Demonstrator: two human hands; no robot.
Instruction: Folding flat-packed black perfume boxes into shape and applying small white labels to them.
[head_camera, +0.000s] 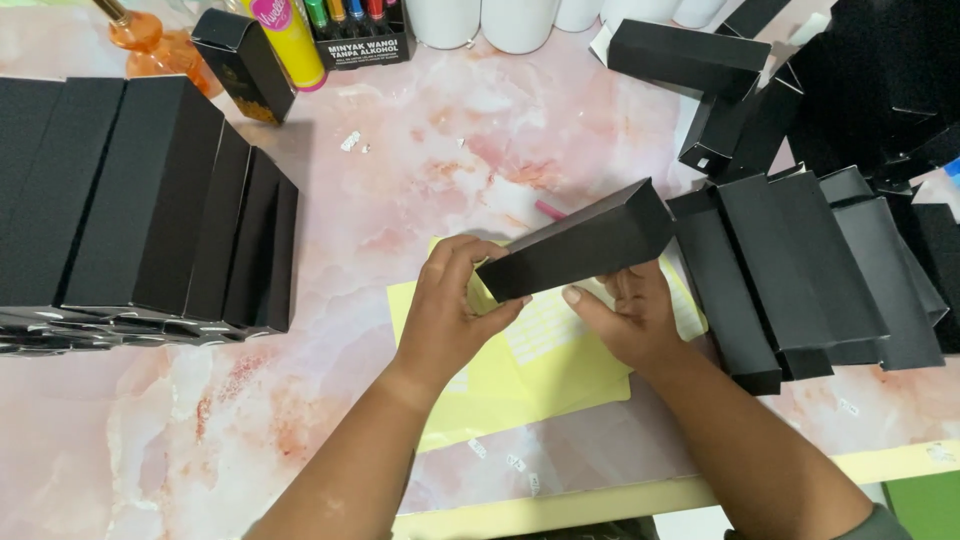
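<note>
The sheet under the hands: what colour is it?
Pale yellow; the sheet lies on the pink marbled table, seen in the head view.

Both arms are coming up from the bottom edge and leaning in toward each other. The left hand (450, 310) is curling, with its thumb sticking out to the right and its fingers (462, 250) bending over the top. The right hand (628, 318) is sitting just beside it, palm turned down, thumb pointing to the left, fingers tucking under. Both hands are gripping. The forearms are bare, and a grey sleeve is showing at the right elbow.
</note>
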